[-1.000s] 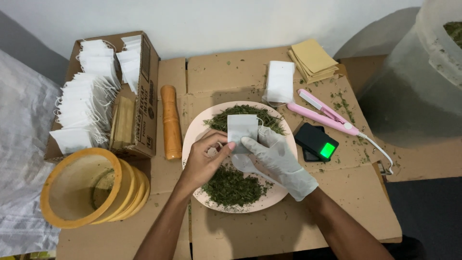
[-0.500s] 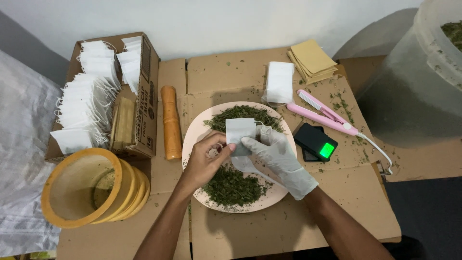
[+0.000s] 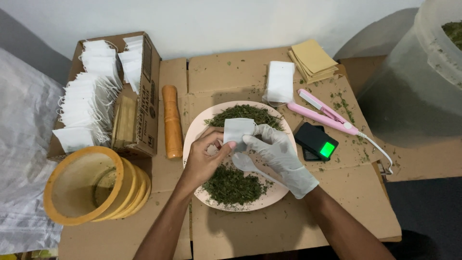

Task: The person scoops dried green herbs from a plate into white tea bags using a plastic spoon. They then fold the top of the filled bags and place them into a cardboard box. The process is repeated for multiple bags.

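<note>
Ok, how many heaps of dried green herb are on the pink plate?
2. One heap lies at the far side of the pink plate, behind the white sachet; the other lies at the near side, below both hands. More may be hidden under them.

Bare left hand [image 3: 204,159] pinching, gloved right hand [image 3: 274,151] fingers curled, wrists close

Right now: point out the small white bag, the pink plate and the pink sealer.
small white bag [image 3: 237,129], head view, on its flat front face.
pink plate [image 3: 202,126], head view, on its bare upper left rim.
pink sealer [image 3: 321,114], head view, on its lower arm.
</note>
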